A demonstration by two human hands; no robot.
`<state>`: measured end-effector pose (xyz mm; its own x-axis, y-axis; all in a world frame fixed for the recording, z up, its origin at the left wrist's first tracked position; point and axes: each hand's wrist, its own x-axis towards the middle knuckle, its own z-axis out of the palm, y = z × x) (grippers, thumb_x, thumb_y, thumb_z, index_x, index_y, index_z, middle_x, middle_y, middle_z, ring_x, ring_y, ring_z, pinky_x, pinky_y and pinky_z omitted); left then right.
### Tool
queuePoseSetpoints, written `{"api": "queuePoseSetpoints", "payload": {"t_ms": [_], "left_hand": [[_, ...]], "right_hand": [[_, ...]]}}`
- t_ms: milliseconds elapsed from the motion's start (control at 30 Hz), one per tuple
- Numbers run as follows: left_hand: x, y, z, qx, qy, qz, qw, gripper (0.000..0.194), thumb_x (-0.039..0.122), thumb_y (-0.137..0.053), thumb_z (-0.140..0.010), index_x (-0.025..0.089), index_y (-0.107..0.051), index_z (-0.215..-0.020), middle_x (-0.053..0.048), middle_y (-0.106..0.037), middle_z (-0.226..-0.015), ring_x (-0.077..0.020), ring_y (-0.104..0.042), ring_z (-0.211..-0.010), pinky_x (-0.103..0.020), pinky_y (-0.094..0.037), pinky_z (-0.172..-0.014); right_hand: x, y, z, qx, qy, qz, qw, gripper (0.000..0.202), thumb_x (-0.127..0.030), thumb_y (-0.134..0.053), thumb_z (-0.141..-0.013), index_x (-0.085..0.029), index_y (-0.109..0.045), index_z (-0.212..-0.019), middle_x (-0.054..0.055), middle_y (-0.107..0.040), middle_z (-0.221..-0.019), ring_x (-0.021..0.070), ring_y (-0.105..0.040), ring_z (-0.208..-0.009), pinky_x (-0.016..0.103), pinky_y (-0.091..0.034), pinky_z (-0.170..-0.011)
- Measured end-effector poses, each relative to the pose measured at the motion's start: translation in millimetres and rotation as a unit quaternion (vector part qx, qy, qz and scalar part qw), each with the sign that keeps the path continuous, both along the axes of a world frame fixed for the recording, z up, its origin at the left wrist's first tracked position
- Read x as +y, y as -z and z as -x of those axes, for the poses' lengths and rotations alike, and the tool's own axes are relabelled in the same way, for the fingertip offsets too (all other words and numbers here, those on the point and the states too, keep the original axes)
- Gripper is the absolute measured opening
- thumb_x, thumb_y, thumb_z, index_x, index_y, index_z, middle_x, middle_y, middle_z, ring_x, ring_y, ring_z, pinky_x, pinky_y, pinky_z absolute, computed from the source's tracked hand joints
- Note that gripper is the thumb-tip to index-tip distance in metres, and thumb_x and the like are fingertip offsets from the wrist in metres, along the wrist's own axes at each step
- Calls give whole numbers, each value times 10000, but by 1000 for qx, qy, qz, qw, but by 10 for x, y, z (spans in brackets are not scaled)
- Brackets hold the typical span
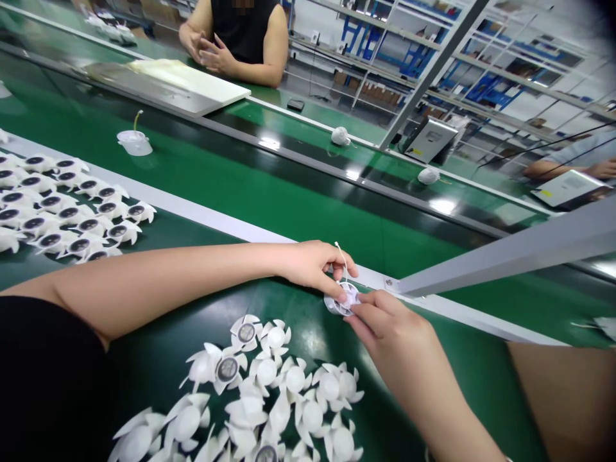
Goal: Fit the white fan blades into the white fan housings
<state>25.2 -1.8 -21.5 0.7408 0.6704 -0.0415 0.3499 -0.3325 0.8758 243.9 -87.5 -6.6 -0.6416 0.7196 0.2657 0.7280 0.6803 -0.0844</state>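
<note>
A small white round plastic fan housing [342, 307] with open ribs sits at the table's far edge, between my two hands. From it a thin white wire [345, 262] stands up beside my left fingers. My left hand [315, 266] reaches across from the left, its thumb pressed on the housing's middle and its fingers curled behind. With thumb and fingertips, my right hand [397, 327] pinches the housing's right rim. Closer to me lies a loose pile of white fan impellers [293, 378], several showing round dark-ringed hubs. The fingertips partly cover the housing's inside.
More impellers [70, 212] lie in rows at the left. Beyond a white rail runs a green conveyor belt [231, 199] carrying a white housing [135, 142]. A grey post [495, 247] slants up at right, near a brown box [568, 398]. A person [240, 45] sits opposite.
</note>
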Motion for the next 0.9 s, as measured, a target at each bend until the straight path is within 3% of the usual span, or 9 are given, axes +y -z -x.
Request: {"api": "queuePoseSetpoints", "payload": {"t_ms": [167, 267, 333, 400, 500, 567, 633, 767, 900], "left_hand": [[51, -4, 0, 40, -23, 5, 999, 596, 435, -842, -654, 197, -658, -1169, 3, -654, -926, -136, -572, -789, -229, -416, -687], [57, -22, 50, 66, -36, -34, 997, 440, 513, -811, -672, 181, -704, -941, -3, -660, -868, -137, -582, -751, -227, -406, -650], [50, -86, 119, 81, 5, -50, 995, 397, 541, -795, -681, 174, -670, -768, 5, -640, -780, -131, -565, -699, -227, -390, -608], [21, -198, 190, 112, 84, -43, 989, 396, 530, -822, -649, 186, -639, -721, 24, -619, -720, -128, -545, -656, -229, -377, -574], [-83, -385, 229, 170, 193, -31, 966, 422, 429, -909, -535, 227, -691, -833, 33, -660, -791, -148, -577, -691, -239, -398, -590], [-177, -466, 201, 187, 227, -52, 954, 519, 334, -942, -475, 261, -730, -943, 24, -688, -889, -171, -605, -747, -252, -409, -614], [-254, -489, 163, 192, 243, -67, 948, 513, 253, -940, -478, 283, -756, -956, 13, -699, -936, -190, -621, -781, -265, -405, -617], [-254, -418, 145, 157, 258, -45, 952, 248, 216, -874, -602, 270, -775, -823, 2, -706, -932, -188, -636, -783, -267, -415, -620], [-145, -349, 166, 128, 243, -49, 960, 200, 213, -825, -661, 247, -757, -846, 1, -708, -955, -183, -636, -814, -257, -453, -693]], "right_hand": [[29, -4, -12, 6, -3, 24, 1000, 253, -236, -497, -977, -188, -725, -879, 67, -648, -863, 156, -626, -645, 262, -465, -557], [72, -23, -51, 26, -11, 53, 998, 205, -241, -549, -955, -202, -745, -912, 55, -646, -868, 151, -620, -653, 269, -485, -593], [109, -27, -75, 35, -24, 75, 996, 181, -246, -576, -942, -215, -753, -919, 53, -656, -898, 149, -625, -677, 274, -498, -628], [165, -13, -102, 40, -30, 84, 995, 179, -268, -584, -941, -231, -758, -921, 53, -672, -935, 156, -639, -723, 277, -502, -657], [298, 14, -191, 53, 63, 18, 996, 245, -288, -519, -965, -231, -754, -1010, 75, -689, -1037, 184, -656, -782, 298, -493, -648], [392, -2, -311, 80, 146, -16, 986, 274, -290, -512, -947, -197, -734, -1077, 95, -696, -1054, 204, -660, -793, 322, -497, -661], [444, -56, -462, 91, 174, 33, 980, 239, -282, -550, -889, -189, -737, -1005, 76, -716, -939, 203, -654, -745, 328, -500, -665], [359, -168, -674, 16, 119, 271, 955, 205, -214, -533, -803, -238, -680, -662, -9, -638, -605, 143, -554, -515, 267, -409, -482], [216, -167, -627, -44, 98, 324, 940, 241, -127, -522, -728, -222, -505, -507, -31, -467, -480, 97, -343, -417, 264, -235, -387]]}}
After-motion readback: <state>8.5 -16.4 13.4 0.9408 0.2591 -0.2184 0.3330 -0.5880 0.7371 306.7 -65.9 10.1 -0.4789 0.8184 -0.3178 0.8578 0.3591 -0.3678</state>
